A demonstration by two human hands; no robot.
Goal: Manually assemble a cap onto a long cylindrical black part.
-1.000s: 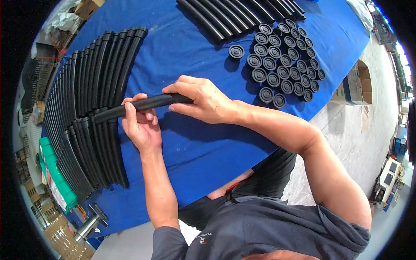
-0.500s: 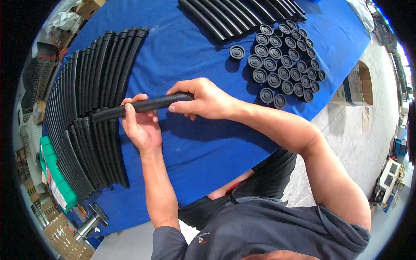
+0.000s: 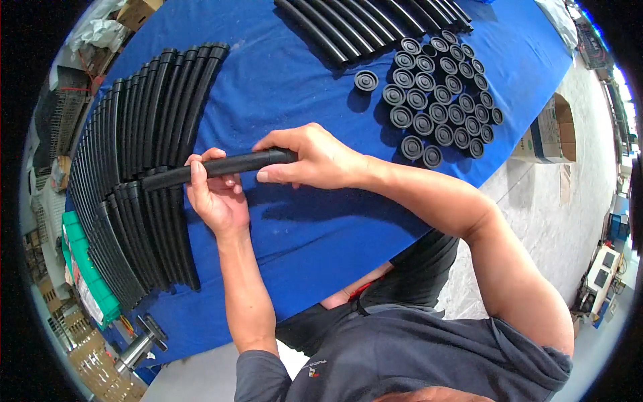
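Between both hands a black tube (image 3: 234, 165) is held level above the blue cloth. My left hand (image 3: 219, 191) grips its middle from below, the thumb on the near side and the fingers behind. At the tube's right end, where a slightly thicker collar or cap shows, my right hand (image 3: 315, 157) is closed around it with thumb and fingers; the palm hides the very tip. The tube's left end reaches over rows of similar black tubes (image 3: 155, 114) lying on the cloth.
Several round black caps with ringed tops (image 3: 442, 94) stand grouped at the right, with one cap (image 3: 366, 81) set apart. More bare black tubes (image 3: 341, 30) lie at the far edge. A green crate (image 3: 90, 275) is at the left, and a cardboard box (image 3: 552, 130) beyond the table's right side.
The right hand and the tube's right end have shifted slightly left and down. The left hand stays almost in place.
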